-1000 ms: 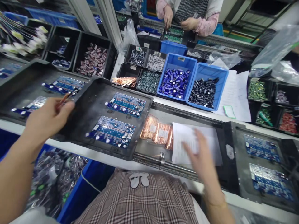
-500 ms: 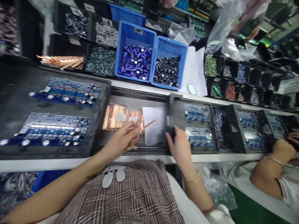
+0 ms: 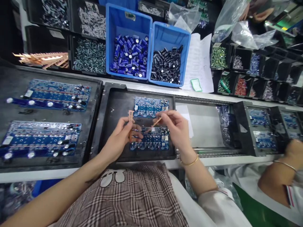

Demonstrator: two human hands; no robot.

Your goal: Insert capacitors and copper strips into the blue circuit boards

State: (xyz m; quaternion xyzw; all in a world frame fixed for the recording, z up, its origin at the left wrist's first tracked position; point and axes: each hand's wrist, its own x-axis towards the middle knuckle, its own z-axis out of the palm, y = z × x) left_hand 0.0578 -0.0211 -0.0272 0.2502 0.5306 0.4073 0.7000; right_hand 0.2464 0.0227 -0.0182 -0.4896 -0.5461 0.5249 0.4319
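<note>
Between the fingers of my left hand (image 3: 121, 134) are toothed copper strips (image 3: 131, 115), their ends sticking up. My right hand (image 3: 176, 127) pinches a single thin copper strip (image 3: 155, 123) that slants down to the left. Both hands are over a black tray (image 3: 113, 101) holding two blue circuit boards. The far board (image 3: 148, 105) is partly behind my right fingers. Fingers of both hands and the strip overlap the near board (image 3: 149, 140); I cannot tell whether the strip touches it.
To the left, another black tray (image 3: 96, 94) carries two boards with blue capacitors. Behind stand blue bins of blue capacitors (image 3: 130, 56) and black capacitors (image 3: 167, 66), beside a bin with copper strips (image 3: 47, 60). A co-worker's arm (image 3: 276, 176) is at the right.
The tray with two boards has slid left in front of me, over where the bagged copper strips lay. My right hand has left the tray's edge and now grips a copper strip.
</note>
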